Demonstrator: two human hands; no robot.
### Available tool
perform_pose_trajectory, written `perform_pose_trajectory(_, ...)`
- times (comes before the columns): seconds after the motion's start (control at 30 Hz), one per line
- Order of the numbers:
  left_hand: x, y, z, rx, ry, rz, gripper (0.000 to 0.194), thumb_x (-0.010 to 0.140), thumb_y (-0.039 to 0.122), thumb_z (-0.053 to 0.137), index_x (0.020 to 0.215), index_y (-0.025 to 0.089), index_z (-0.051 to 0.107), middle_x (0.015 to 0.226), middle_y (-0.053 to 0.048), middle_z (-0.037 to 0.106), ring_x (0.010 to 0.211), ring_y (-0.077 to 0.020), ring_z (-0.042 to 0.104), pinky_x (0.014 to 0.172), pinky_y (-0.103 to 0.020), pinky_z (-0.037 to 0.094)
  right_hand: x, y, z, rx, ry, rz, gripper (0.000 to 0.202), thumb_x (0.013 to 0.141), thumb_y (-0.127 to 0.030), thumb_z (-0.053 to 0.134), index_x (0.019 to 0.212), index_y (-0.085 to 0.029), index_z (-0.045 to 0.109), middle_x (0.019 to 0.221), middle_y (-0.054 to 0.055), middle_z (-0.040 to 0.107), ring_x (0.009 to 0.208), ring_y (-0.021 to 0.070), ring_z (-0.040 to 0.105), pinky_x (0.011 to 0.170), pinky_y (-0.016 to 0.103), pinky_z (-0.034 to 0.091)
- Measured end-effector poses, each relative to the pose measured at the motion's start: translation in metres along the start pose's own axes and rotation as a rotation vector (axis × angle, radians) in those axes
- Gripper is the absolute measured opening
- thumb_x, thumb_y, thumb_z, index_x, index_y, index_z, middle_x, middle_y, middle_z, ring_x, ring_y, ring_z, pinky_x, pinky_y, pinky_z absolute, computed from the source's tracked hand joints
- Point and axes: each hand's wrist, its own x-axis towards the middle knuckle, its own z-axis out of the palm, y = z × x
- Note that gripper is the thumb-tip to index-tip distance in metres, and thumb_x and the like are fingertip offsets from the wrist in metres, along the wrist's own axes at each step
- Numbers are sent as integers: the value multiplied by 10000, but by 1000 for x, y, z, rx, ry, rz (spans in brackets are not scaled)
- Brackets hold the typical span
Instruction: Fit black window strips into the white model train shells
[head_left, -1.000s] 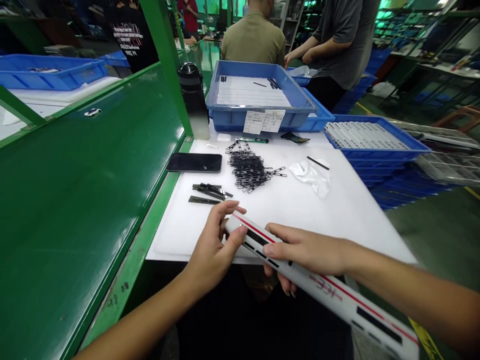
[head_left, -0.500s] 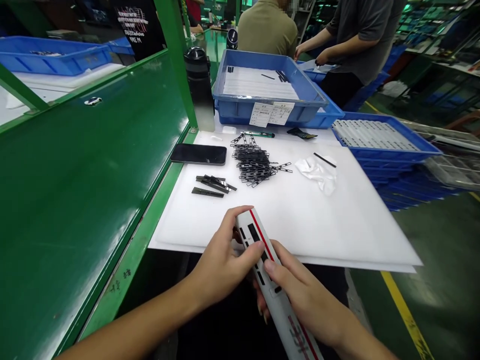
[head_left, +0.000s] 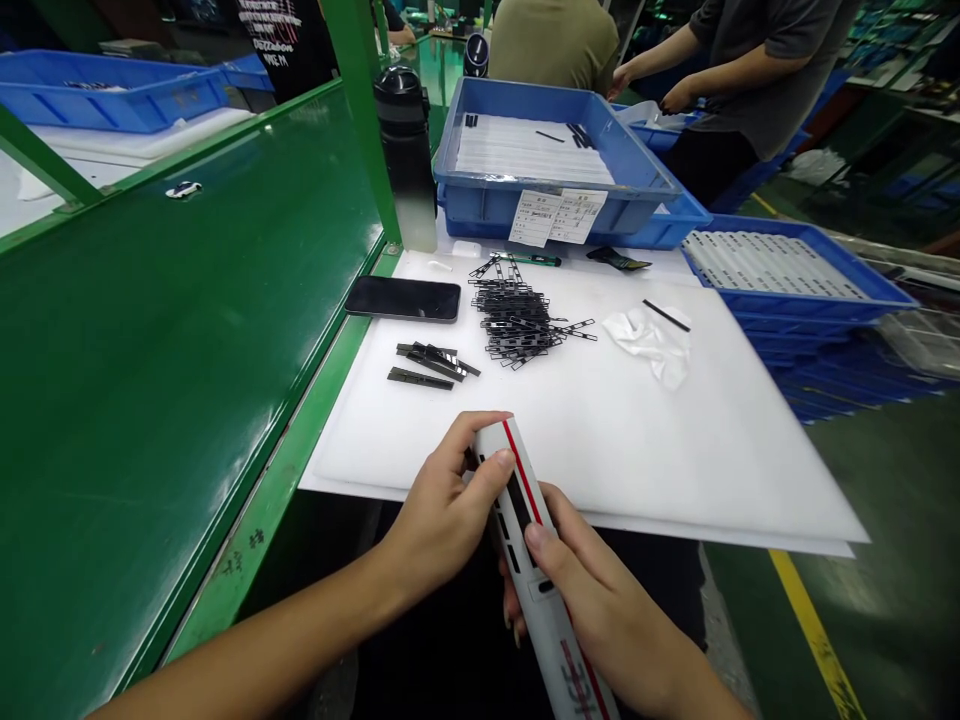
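A white model train car shell (head_left: 559, 640) with a red stripe, dark window openings and the letters "ICE" lies tilted between my hands, over the table's front edge. Around its far end my left hand (head_left: 446, 500) is closed, thumb pressing on the top by the red stripe. My right hand (head_left: 600, 590) grips the middle from the right, with its thumb on the upper face and its fingers partly hidden underneath. Beyond the hands, a heap of thin black window frames (head_left: 517, 320) and several dark glossy strips (head_left: 431, 365) rest on the white foam sheet (head_left: 600, 440).
A phone (head_left: 403, 298) lies at left near the green partition (head_left: 225, 330). At the back stand a dark bottle (head_left: 405, 160) and a blue bin (head_left: 555, 150). Crumpled white plastic (head_left: 649, 345) lies at right, near stacked blue trays (head_left: 802, 270). Co-workers (head_left: 750, 80) are behind.
My left thumb has slid up toward the shell's far end. The shell's near end has swung slightly left, and my right thumb stays on it. The camera view has shifted a little.
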Motion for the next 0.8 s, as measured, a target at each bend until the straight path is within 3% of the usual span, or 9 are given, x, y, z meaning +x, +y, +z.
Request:
perform_pose_trajectory(0.13,3,2,-2,24,23,23,263,984,475,510,1115,257,579,746,57,565,627,-98,528,574,-203,461,1,1,2,113,-31,1,484,979,-583,484,1293,-219,436,832,4,658,651,115,640,638,260,551)
perform_pose_trajectory(0.3,9,6,-5,86,57,24,322,1006,502,444,1078,250,630,777,51,580,695,-100,521,653,-207,451,9,5,-4,295,-111,41,422,974,-561,506,1131,-170,531,831,36,690,605,145,679,600,295,579)
perform_pose_trajectory(0.4,11,7,-6,101,55,34,331,1015,490,431,1119,254,638,867,40,622,813,-115,557,754,-212,464,15,7,-11,428,-169,96,489,960,-593,473,998,-120,589,709,63,685,497,150,649,476,247,535)
perform_pose_trajectory(0.53,10,8,-7,103,45,25,338,1011,493,437,1129,250,640,898,30,629,867,-129,565,772,-218,471,17,8,-15,494,-235,193,659,958,-640,360,880,-60,663,618,99,655,479,151,641,466,221,523)
perform_pose_trajectory(0.63,9,9,-7,98,34,25,325,1011,472,441,1131,240,635,897,27,632,856,-130,574,793,-232,476,15,7,-15,504,-213,177,634,970,-602,364,905,-56,679,658,110,670,495,155,651,480,225,531)
perform_pose_trajectory(0.8,9,12,-7,100,-20,-8,327,931,382,614,1226,255,554,864,41,619,778,-129,588,729,-243,494,12,1,-13,491,-142,13,354,993,-391,460,1231,-174,609,942,97,707,704,188,694,605,319,592)
